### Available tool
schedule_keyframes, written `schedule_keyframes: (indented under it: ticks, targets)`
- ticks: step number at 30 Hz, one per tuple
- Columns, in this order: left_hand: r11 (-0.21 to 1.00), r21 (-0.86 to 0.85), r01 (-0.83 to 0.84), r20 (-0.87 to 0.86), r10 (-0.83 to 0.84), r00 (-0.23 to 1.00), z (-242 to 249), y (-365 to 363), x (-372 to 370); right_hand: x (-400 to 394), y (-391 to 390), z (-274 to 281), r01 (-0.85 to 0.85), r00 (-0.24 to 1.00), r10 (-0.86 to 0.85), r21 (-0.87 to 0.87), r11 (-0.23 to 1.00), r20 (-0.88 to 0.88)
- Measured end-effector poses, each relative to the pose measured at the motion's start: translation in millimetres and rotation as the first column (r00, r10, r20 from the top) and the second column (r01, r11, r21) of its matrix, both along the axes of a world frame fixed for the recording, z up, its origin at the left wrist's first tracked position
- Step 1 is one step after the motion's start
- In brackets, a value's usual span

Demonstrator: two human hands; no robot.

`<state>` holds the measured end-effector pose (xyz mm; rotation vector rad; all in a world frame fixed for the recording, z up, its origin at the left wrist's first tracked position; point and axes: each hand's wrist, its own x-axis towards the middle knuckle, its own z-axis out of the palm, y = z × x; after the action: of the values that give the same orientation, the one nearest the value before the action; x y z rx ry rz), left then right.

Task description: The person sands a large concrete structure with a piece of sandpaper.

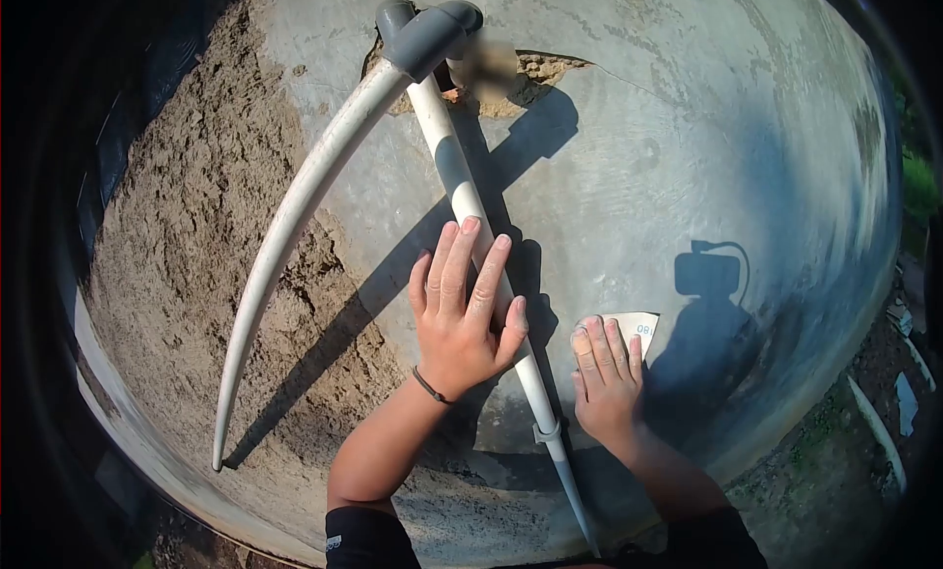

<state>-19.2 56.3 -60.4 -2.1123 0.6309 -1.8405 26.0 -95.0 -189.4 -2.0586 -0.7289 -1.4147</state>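
Note:
My left hand (457, 313) lies with fingers outstretched and slightly apart over a straight white pipe (530, 382), not wrapped around it. To its right, my right hand (607, 377) presses a pale piece of sandpaper (643, 328) against a smooth grey cement surface (629, 196). The sandpaper's backing shows a printed 180, and its rough face is hidden. Those right fingers are extended close together over the sheet, holding it down. A clip rings the straight pipe below my left hand.
A second white pipe (285, 225) stands out on the left, ending in a grey elbow fitting (432, 40) at the top. Behind the fittings is a broken hole edge (540, 70). Rough brown mortar (196, 176) covers the left side. Shadows cross the rounded surface.

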Motion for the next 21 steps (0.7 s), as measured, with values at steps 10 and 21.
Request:
schedule_keyframes:
  ticks: [10, 21]
  targets:
    - [1.0, 0.017, -0.02, -0.036, 0.02, 0.999, -0.9, 1.3, -4.2, 41.1, -1.1, 157.7, 0.032, 0.969, -0.06, 0.12, 0.992, 0.24]
    - [0.999, 0.032, -0.004, -0.001, 0.004, 1.0, -2.9, -1.8, -1.5, 27.3, -3.4, 131.7, -0.125, 0.975, 0.101, 0.109, 0.986, 0.198]
